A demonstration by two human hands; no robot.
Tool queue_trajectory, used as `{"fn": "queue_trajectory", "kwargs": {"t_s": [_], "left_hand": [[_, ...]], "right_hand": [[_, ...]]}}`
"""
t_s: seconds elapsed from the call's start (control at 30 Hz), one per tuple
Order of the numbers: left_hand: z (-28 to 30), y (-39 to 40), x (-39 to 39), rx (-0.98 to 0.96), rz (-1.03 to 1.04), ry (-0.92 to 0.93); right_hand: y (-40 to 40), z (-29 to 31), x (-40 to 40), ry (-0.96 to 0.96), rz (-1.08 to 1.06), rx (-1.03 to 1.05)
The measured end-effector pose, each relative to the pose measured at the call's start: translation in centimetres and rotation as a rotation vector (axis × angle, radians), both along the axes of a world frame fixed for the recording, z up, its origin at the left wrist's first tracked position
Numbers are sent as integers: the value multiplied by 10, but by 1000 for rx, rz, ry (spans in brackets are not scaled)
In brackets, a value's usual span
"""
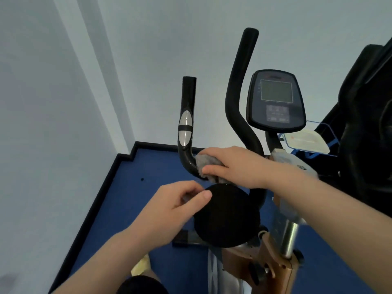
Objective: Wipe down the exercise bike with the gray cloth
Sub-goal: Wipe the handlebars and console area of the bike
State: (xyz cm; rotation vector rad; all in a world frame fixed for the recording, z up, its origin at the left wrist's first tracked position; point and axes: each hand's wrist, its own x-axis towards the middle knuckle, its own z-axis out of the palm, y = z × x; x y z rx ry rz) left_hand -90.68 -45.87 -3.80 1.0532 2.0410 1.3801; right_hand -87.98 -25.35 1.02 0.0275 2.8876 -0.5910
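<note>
The exercise bike stands in front of me, with a black left handlebar (186, 128) carrying a silver pulse sensor, a taller curved black handle (237, 92) and a console (276, 98) with a screen. My right hand (235, 166) grips the gray cloth (201, 161) and wraps it round the bend at the bottom of the left handlebar. My left hand (169, 206) hovers lower, fingers curled and thumb out, beside the edge of a round black disc (227, 217). It holds nothing that I can see.
White walls meet in a corner at the left, above a blue floor (148, 170) with a dark skirting. A dark machine (364, 124) stands at the right, with a clear blue-framed tray (307, 141) beside the console. The bike's bronze frame and silver post (288, 240) lie below my right arm.
</note>
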Motion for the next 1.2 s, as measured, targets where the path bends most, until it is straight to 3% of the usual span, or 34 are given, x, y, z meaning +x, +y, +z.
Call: {"fn": "queue_trajectory", "kwargs": {"t_s": [0.1,0.3,0.43,0.57,0.73,0.97,1.2], "left_hand": [[14,-12,-29,49,75,75],[55,11,-110,239,277,260],[64,28,-158,168,147,511],[63,50,-189,162,-9,639],[55,77,-216,179,-138,561],[34,87,-216,374,-189,301],[25,91,-233,426,-259,351]], "right_hand": [[-1,-2,7,39,-21,72],[-17,-2,-1,41,-159,-136],[-18,0,10,59,-214,-140],[-33,0,-14,56,-314,-137],[-42,-1,6,62,-438,-293],[-63,6,-14,23,-616,-222],[-87,8,-36,113,-851,-119]]}}
